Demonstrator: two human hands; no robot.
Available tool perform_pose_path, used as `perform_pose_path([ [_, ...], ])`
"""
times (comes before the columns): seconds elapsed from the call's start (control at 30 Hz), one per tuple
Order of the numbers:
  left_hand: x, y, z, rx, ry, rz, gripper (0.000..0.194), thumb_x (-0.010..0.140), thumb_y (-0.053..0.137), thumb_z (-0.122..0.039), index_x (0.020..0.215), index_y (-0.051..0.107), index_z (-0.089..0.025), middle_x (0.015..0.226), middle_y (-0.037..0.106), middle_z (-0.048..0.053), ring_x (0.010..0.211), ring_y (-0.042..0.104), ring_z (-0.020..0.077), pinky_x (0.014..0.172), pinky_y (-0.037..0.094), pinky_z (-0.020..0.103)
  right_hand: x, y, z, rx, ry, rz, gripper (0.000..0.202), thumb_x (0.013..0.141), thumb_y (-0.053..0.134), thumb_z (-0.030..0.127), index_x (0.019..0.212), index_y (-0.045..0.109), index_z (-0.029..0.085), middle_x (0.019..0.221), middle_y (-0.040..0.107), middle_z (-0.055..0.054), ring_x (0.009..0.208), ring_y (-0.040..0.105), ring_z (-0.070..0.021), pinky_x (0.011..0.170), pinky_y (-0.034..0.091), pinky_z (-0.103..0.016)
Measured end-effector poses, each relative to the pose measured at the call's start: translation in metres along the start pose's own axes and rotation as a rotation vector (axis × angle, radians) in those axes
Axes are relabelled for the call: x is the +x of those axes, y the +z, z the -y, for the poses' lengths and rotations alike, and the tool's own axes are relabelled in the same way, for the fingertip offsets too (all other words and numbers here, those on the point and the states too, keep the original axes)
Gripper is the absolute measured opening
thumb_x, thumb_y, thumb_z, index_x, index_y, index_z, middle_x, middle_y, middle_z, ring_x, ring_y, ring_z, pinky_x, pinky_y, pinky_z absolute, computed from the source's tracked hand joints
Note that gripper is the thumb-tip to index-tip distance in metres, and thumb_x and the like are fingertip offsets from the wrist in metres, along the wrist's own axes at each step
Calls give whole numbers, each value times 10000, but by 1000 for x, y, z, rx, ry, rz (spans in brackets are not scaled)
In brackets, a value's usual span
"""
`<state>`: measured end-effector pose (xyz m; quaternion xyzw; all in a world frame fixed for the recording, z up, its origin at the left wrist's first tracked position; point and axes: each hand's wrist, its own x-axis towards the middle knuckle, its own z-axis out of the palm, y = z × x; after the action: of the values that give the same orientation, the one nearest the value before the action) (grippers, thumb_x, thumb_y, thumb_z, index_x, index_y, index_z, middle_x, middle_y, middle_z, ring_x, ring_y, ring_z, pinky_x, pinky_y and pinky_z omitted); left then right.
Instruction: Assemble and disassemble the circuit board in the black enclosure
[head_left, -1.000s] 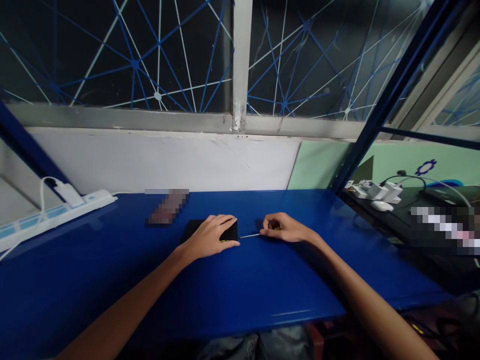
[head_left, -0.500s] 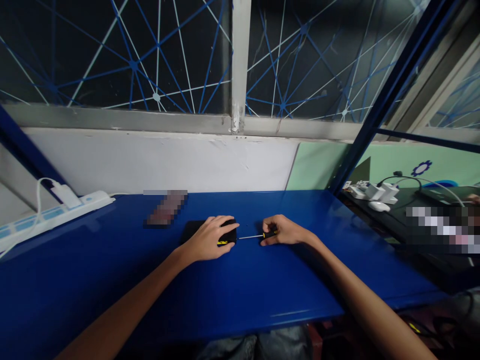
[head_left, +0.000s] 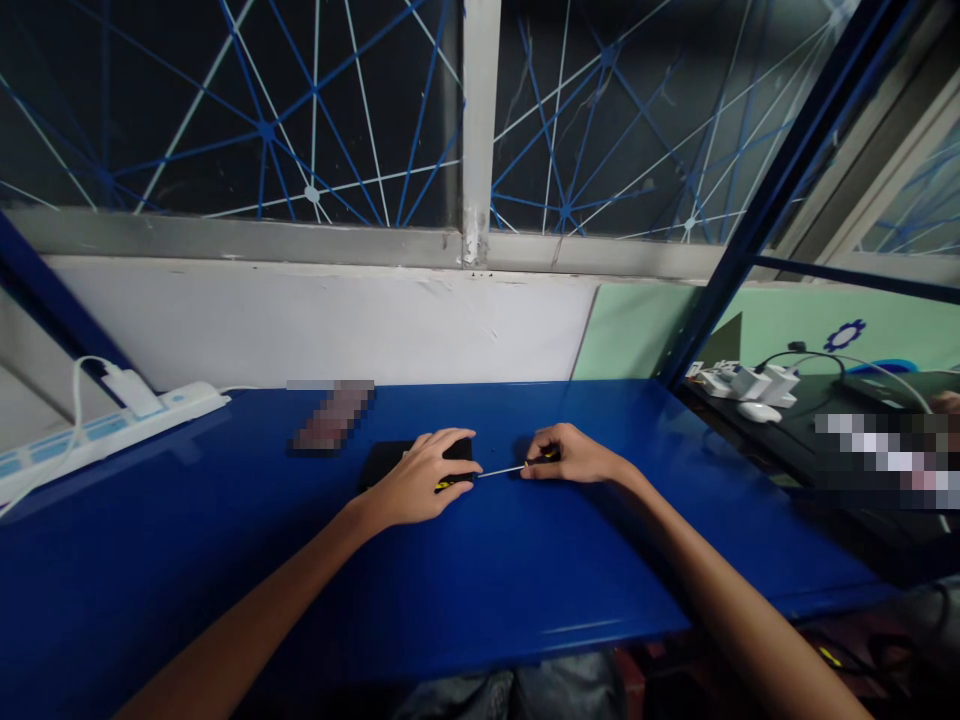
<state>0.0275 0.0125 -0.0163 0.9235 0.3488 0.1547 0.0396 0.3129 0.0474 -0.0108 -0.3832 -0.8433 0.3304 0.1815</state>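
A black box-like object (head_left: pixel 384 458) with a bit of yellow lies on the blue table (head_left: pixel 480 590). My left hand (head_left: pixel 429 478) rests over its right part, thumb and fingers spread around it and gripping it. To the right, my right hand (head_left: pixel 564 456) is closed on the black and yellow handle of a screwdriver (head_left: pixel 501 471). The thin metal shaft points left, and its tip is beside my left fingertips at the right end of the black object. Whether the tip touches anything is too small to tell.
A white power strip (head_left: pixel 112 436) with a plugged-in adapter lies at the left. A blurred flat item (head_left: pixel 334 418) is near the back edge. On the dark desk at right are white adapters (head_left: pixel 763 384), a white mouse (head_left: pixel 758 412) and cables. Blue posts rise at both sides.
My right hand has shifted slightly, and the screwdriver's handle end is tilted a little higher. The fingers of my left hand have moved slightly on the black object.
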Motion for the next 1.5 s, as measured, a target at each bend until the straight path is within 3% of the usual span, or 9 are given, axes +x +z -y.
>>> perform_pose_path([
  [0.1,0,0,-1,-3,6,-1,242,947,520,-308,1128,681,-298,1428,453,89,1307,414,317,1014,362,533,1,0,-1,-36,2,-35,355,675,772,487,704,651,155,711,585,2,637,478,-116,584,337,-238],
  [0.37,-1,2,-1,-14,6,-14,243,958,495,-318,1113,681,-289,1422,465,81,1306,416,310,1024,356,520,0,5,-2,27,49,15,367,657,792,446,736,560,172,627,522,45,551,428,-92,514,296,-214],
  [0.6,0,-1,-2,-7,4,2,218,940,531,-320,1089,687,-290,1417,469,84,1310,414,310,1018,358,532,-2,1,1,1,-7,34,290,845,613,443,837,658,157,702,611,-2,609,489,-111,562,338,-230],
  [0.83,0,0,-3,-13,0,-17,222,944,515,-332,1059,696,-275,1411,474,83,1303,418,319,1025,356,525,0,1,-1,-69,31,-12,365,661,780,489,722,633,161,680,568,19,608,477,-114,562,330,-233],
  [1.0,1,2,-4,11,0,-26,209,949,504,-312,1027,692,-264,1387,490,90,1296,425,305,1017,361,523,0,6,0,-14,39,10,342,654,797,415,765,579,175,635,533,46,562,440,-97,523,302,-214],
  [1.27,2,4,-4,2,-5,-40,202,946,510,-308,1018,693,-262,1391,486,79,1284,437,302,1021,354,527,-1,0,5,-66,-3,57,385,843,592,521,785,689,153,612,539,20,534,386,-92,519,267,-235],
  [1.5,2,3,-6,1,-23,-42,207,942,514,-326,1006,698,-259,1374,500,83,1273,445,304,1023,351,526,1,3,-2,-160,18,-48,355,674,773,487,738,647,162,710,584,3,624,484,-116,566,303,-234],
])
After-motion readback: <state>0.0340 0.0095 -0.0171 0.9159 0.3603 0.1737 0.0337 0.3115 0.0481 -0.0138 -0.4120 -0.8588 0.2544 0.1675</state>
